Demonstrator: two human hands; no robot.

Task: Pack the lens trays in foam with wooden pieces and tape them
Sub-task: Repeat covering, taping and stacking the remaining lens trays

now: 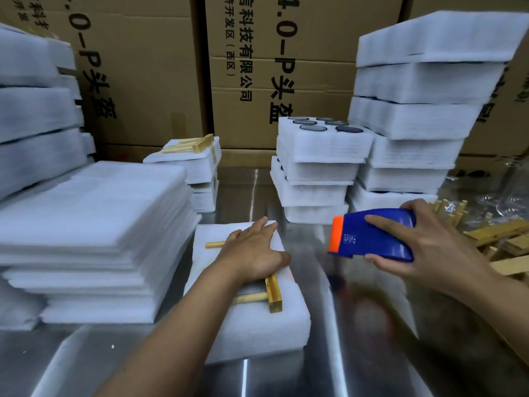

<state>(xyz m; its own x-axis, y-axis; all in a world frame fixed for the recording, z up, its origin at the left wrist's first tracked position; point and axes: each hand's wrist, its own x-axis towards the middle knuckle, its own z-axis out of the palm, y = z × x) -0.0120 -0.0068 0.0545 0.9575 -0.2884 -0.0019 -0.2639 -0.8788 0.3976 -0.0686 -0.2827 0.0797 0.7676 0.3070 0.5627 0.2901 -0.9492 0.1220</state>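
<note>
I see a bare lane of desk (pixel 237 196) running back between the small foam stack (pixel 200 170) on the left and the lens tray stack (pixel 315 150) on the right, closed off by cardboard boxes (pixel 148 81) behind. A pile of foam sheets (pixel 94 213) walls the left side, just beside the foam pack (pixel 257 325) in front. Right of that pack the desk lies open under my right grip (pixel 429 242), which holds the tape dispenser (pixel 372 242); a wood pile (pixel 492 236) blocks farther right.

Tall brown cardboard cartons (pixel 143 81) printed with black characters wall off the back of a shiny steel table (pixel 329 368).
</note>
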